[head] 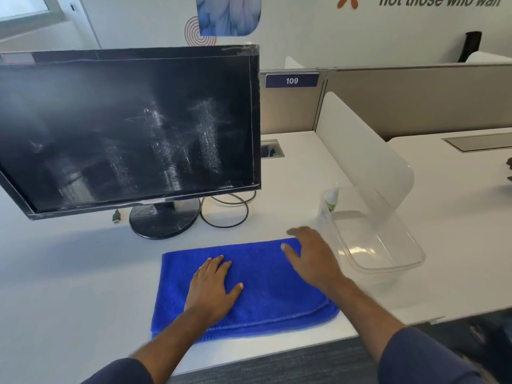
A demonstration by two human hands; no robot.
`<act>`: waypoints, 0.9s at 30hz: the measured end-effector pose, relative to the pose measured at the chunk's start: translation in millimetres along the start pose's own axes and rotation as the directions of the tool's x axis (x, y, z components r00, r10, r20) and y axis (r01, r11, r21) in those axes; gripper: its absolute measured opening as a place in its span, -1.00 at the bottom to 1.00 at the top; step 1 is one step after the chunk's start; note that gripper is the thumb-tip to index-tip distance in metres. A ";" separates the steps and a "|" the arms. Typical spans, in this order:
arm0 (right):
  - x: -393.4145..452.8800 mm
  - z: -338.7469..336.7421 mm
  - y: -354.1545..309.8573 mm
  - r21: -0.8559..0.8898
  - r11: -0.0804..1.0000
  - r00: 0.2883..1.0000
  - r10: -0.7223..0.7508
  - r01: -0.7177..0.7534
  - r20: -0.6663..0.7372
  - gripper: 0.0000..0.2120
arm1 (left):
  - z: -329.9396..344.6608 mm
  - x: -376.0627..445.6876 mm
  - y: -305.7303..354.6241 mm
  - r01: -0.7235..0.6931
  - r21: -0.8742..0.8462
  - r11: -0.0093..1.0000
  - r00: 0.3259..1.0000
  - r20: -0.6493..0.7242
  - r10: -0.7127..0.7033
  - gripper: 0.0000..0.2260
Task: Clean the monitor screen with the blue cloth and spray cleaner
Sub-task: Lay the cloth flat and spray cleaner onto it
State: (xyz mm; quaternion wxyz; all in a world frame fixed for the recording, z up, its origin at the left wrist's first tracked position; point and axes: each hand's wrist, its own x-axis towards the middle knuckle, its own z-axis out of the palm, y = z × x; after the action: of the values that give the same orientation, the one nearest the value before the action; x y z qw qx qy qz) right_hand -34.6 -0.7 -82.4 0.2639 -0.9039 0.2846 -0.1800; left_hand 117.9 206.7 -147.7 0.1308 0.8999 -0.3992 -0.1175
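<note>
on the white desk (83,261), a clear plastic tub (379,245) holds the spray bottle (331,199). the left hand (213,286) lies flat and released on the blue cloth (266,286); the right hand (313,256), fingers loose, holds nothing over its far corner.

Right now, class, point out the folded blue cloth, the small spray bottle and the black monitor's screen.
folded blue cloth (266,275), head view, bare middle.
small spray bottle (332,199), head view, white body.
black monitor's screen (124,128), head view, smeared glass.
</note>
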 end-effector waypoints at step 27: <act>98.6 -61.0 52.2 0.164 0.940 0.849 0.340 -0.299 -0.405 -0.80 | -26.5 21.8 44.7 -0.029 -0.244 0.969 0.979 -0.205 -0.022 -0.59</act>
State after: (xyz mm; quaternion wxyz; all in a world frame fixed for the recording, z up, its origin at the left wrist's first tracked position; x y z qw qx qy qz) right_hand -9.2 -120.2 -46.8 0.2636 -0.7687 0.4729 -0.3405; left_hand 109.7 165.2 -110.5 0.2819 0.8834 -0.3674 -0.0721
